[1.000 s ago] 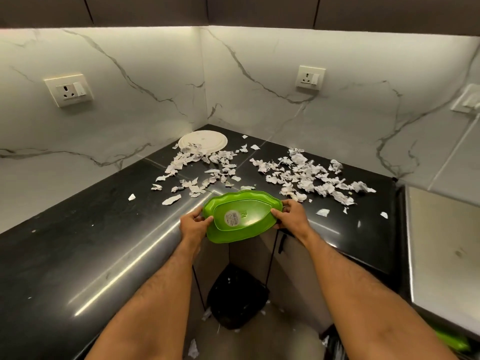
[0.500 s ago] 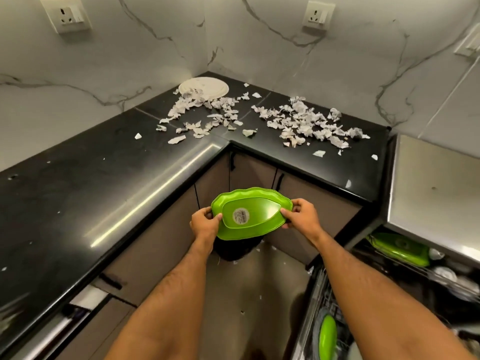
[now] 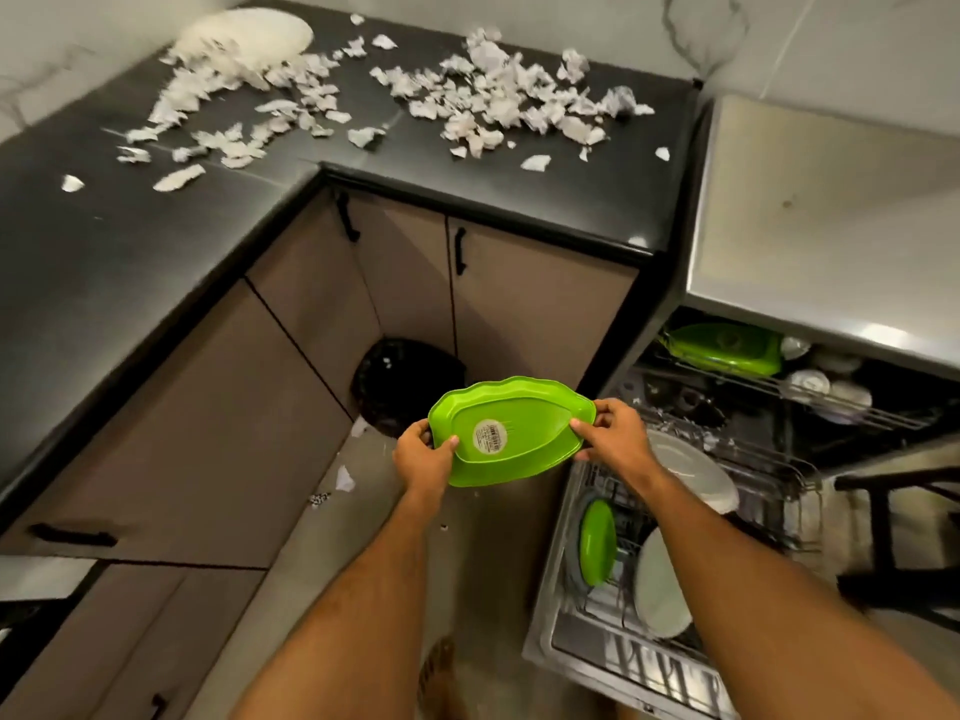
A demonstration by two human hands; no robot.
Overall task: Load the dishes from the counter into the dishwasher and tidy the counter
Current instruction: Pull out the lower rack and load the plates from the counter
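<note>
At frame centre, the left hand point(image 3: 423, 455) and right hand point(image 3: 613, 433) each maintain a grip on opposite ends of the green scalloped plastic dish point(image 3: 511, 431), held underside-up, left of the open dishwasher rack point(image 3: 597, 517).

Bright, even indoor light; soft glare on the black tabletop point(image 3: 130, 283); wide-angle bending at the edges; slight motion blur throughout.
</note>
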